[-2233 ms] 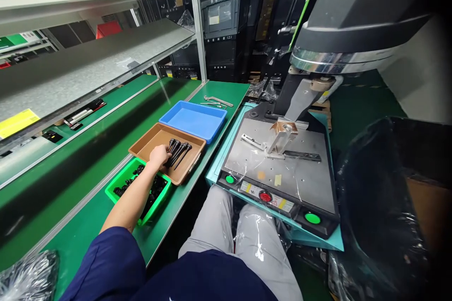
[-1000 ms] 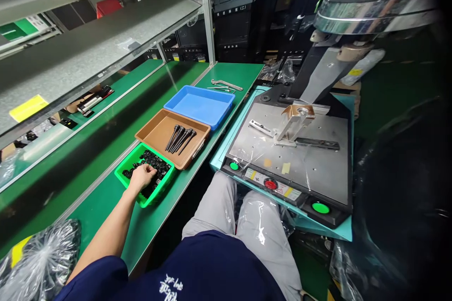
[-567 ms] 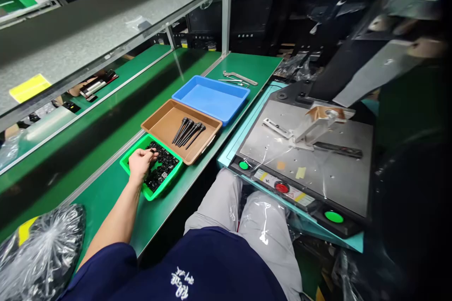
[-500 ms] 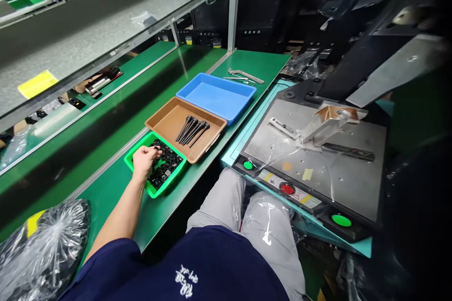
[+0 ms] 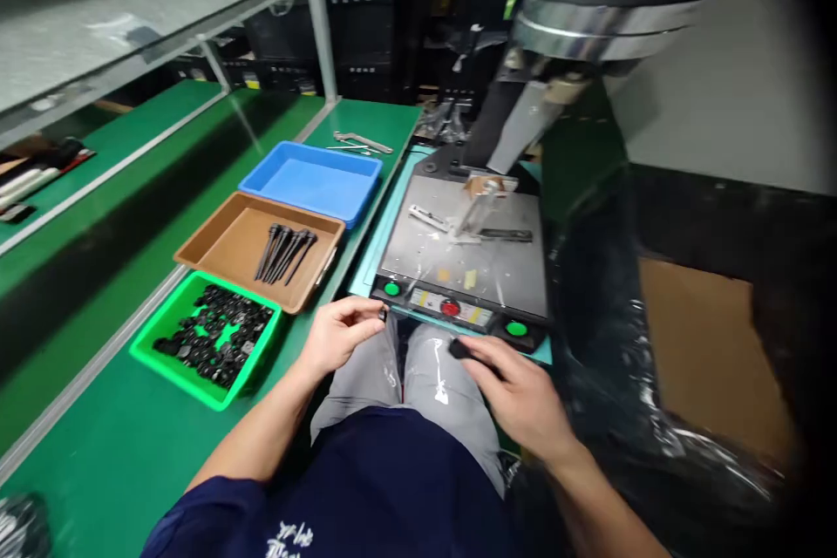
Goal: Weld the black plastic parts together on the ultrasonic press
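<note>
With the left hand point(image 5: 340, 336), I pinch one small black part point(image 5: 383, 314) between thumb and finger. My right hand point(image 5: 523, 388) is closed around one black rod point(image 5: 460, 349), its thick head outward. My head camera shows both pieces apart, above the grey trousers point(image 5: 428, 388). More rods point(image 5: 280, 255) lie in the brown tray point(image 5: 226, 235).

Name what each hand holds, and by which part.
Left hand: a small black part, pinched; exact spot too small to tell. Right hand: a black rod, gripped by its shaft, head protruding.
</note>
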`<action>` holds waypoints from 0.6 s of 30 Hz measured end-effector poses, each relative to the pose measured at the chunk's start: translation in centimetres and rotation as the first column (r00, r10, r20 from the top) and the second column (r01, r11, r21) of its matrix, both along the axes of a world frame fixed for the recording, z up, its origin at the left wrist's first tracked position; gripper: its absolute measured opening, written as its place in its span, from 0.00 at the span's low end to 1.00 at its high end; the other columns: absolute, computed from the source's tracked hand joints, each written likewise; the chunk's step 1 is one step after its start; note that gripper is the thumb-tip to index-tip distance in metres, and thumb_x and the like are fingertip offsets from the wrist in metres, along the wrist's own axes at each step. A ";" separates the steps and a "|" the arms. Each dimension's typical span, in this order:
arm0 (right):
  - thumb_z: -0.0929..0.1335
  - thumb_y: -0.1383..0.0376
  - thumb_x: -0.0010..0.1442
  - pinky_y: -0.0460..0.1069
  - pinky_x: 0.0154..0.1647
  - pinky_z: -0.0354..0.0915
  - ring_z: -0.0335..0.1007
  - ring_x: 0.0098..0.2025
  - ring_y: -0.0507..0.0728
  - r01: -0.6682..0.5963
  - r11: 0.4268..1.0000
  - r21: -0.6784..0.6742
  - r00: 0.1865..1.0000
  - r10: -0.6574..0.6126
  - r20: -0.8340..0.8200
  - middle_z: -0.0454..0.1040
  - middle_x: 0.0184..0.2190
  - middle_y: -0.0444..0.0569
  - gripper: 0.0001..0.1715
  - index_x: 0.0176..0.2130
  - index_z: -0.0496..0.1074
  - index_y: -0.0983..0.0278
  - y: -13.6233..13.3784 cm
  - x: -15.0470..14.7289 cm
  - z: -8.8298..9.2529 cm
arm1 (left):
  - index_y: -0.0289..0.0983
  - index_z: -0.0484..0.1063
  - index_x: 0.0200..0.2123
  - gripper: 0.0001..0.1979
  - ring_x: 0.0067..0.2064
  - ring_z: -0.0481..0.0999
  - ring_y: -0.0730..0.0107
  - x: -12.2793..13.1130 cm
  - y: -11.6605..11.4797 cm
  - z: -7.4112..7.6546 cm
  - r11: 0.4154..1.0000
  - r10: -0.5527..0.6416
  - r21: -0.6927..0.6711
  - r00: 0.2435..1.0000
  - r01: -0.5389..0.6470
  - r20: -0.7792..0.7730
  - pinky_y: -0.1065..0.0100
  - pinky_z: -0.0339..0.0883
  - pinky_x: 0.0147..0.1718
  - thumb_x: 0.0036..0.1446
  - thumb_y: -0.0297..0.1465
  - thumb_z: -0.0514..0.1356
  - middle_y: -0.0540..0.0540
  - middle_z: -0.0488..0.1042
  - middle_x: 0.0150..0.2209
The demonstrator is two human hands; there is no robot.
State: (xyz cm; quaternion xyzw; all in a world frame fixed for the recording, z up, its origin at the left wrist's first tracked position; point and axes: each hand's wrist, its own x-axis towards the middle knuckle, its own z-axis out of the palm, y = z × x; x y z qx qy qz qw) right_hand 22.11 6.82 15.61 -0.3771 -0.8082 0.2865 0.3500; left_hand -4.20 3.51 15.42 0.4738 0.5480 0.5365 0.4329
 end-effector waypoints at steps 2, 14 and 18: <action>0.65 0.64 0.65 0.51 0.46 0.72 0.75 0.43 0.57 -0.036 0.999 0.006 0.999 0.036 -0.013 0.77 0.42 0.48 0.12 0.48 0.73 0.58 0.1 -1.3 0.0 | 0.39 0.80 0.40 0.13 0.37 0.79 0.64 1.8 0.6 -0.2 0.993 -0.102 0.046 0.993 0.105 -0.058 0.64 0.74 0.37 0.49 0.34 0.69 0.42 0.80 0.37; 0.66 0.64 0.65 0.50 0.43 0.74 0.77 0.39 0.56 -0.062 0.998 0.024 0.998 0.063 -0.024 0.79 0.39 0.48 0.10 0.45 0.76 0.60 1.4 -2.6 -0.5 | 0.39 0.81 0.38 0.11 0.36 0.78 0.66 2.4 2.0 -0.5 0.964 -0.236 0.079 0.954 0.254 -0.182 0.66 0.73 0.34 0.49 0.33 0.69 0.44 0.80 0.35; 0.65 0.64 0.66 0.50 0.44 0.73 0.77 0.40 0.56 -0.080 0.996 0.030 0.996 0.081 -0.038 0.79 0.39 0.49 0.11 0.45 0.76 0.61 1.7 -2.5 -0.3 | 0.40 0.81 0.38 0.11 0.38 0.78 0.65 2.8 2.3 -0.5 0.970 -0.216 0.077 0.960 0.233 -0.176 0.66 0.73 0.36 0.49 0.32 0.70 0.44 0.80 0.36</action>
